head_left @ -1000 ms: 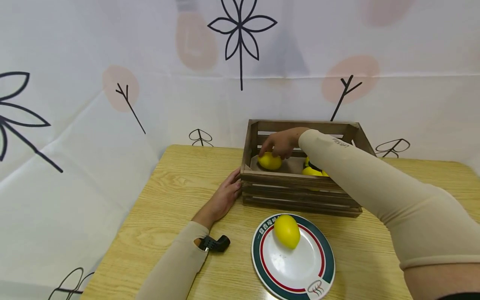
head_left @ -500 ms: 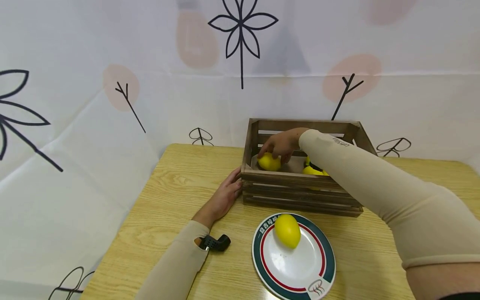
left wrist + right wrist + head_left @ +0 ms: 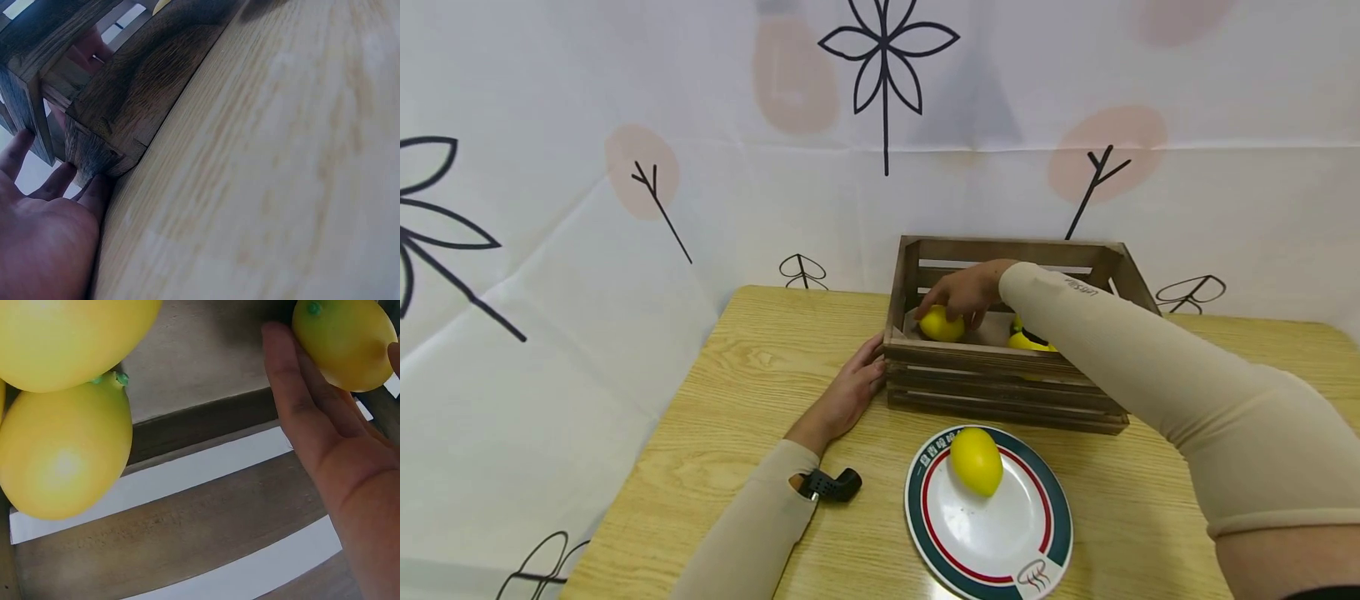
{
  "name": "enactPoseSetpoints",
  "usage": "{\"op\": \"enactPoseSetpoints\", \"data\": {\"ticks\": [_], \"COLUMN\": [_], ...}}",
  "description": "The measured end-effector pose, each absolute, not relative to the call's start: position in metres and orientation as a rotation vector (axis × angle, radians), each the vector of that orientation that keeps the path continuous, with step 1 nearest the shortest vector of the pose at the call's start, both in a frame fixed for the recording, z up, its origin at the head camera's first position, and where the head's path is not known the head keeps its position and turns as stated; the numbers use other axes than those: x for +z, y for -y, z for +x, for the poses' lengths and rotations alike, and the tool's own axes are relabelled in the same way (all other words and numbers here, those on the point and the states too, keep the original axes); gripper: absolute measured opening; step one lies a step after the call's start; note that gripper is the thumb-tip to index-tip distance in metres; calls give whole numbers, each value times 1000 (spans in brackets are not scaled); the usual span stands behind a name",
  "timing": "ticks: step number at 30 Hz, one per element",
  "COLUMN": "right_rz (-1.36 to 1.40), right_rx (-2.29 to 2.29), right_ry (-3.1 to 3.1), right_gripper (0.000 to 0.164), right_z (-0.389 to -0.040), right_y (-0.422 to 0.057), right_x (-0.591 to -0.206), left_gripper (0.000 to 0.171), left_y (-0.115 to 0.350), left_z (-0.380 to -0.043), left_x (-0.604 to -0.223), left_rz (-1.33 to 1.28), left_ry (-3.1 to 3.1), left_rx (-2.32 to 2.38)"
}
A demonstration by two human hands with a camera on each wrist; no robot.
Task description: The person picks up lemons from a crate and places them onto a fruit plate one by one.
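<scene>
Inside a brown slatted wooden crate, my right hand grips a yellow lemon near the left end. The right wrist view has its fingers along one side of that lemon and a bit of thumb at the right edge. My left hand touches the crate's front left corner with extended fingers, palm visible in the left wrist view. Another lemon lies on a white plate with a green rim and red ring.
More lemons sit at the crate's right end, partly hidden by my right sleeve. The wooden table bears crate and plate. A patterned white cloth hangs behind. A black strap device is on my left wrist.
Almost nothing differs; the view has shifted slightly. Both hands keep their places, the right at the lemon in the crate and the left at the corner.
</scene>
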State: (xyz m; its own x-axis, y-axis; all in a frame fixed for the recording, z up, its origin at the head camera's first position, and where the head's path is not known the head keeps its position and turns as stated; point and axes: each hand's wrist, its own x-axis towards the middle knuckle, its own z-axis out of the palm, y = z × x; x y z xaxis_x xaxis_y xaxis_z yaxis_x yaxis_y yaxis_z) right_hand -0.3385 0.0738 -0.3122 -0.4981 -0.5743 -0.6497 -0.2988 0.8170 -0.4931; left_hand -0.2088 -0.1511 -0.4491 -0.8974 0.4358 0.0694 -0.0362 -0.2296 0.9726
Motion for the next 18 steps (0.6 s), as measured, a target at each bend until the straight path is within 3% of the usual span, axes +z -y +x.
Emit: {"op": "enactPoseSetpoints", "data": {"ticks": [10, 18], "right_rz": [-644, -708], "right_rx": [-390, -403], "right_ry": [-2110, -2176], "right_gripper": [52, 59], "right_z": [-340, -346], "right_y": [-75, -77], "right_x": [-312, -302], "left_gripper": [62, 61], "left_y": [150, 151], "left_z": [-208, -208], "left_x": [-447, -448], "left_rz": [465, 478], "left_ry": [-1711, -1720], "left_rx": [2202, 2202]}}
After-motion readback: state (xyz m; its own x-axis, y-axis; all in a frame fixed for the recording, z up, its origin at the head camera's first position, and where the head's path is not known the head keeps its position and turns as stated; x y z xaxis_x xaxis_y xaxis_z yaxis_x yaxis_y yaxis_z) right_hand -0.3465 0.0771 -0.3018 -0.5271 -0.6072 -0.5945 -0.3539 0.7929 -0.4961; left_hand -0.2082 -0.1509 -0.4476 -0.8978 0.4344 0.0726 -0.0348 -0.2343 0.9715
